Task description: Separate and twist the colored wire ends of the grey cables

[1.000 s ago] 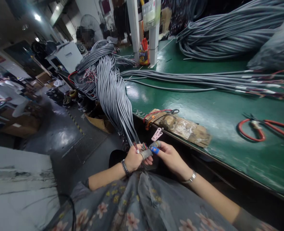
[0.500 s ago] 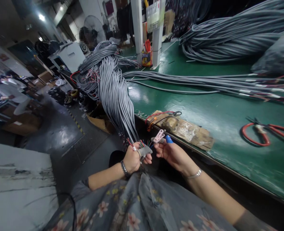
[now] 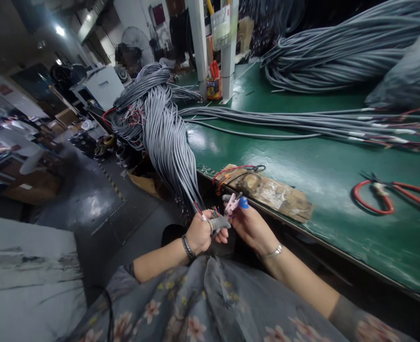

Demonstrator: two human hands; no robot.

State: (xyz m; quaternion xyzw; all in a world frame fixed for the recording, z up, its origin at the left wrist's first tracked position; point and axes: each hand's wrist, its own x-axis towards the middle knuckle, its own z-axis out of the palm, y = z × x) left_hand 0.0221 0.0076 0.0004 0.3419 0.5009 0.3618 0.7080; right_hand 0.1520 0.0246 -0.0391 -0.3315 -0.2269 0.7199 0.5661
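My left hand (image 3: 200,233) is closed around the end of a grey cable (image 3: 199,208), its thumb wrapped in a grey covering. Thin coloured wires (image 3: 215,212) fan out above that thumb. Close beside it on the right, my right hand (image 3: 255,229) pinches a small pink plastic piece (image 3: 232,203) that looks like a clip. A blue cover (image 3: 243,203) sits on one right fingertip. Whether the pink piece touches the wires is too small to tell. A thick bundle of grey cables (image 3: 169,137) hangs over the bench edge just beyond my left hand.
On the green bench (image 3: 338,180) lie a worn wooden block (image 3: 277,192) with red wire and red-handled pliers (image 3: 373,197). Stripped cables (image 3: 266,116) stretch across behind them, with a large cable coil (image 3: 338,52) farther back. A white post (image 3: 197,47) rises at the bench's far side.
My right hand has moved left, bringing the pink piece nearer the coloured wires. My left hand has shifted slightly right, still gripping the cable. The pink piece has turned a little.
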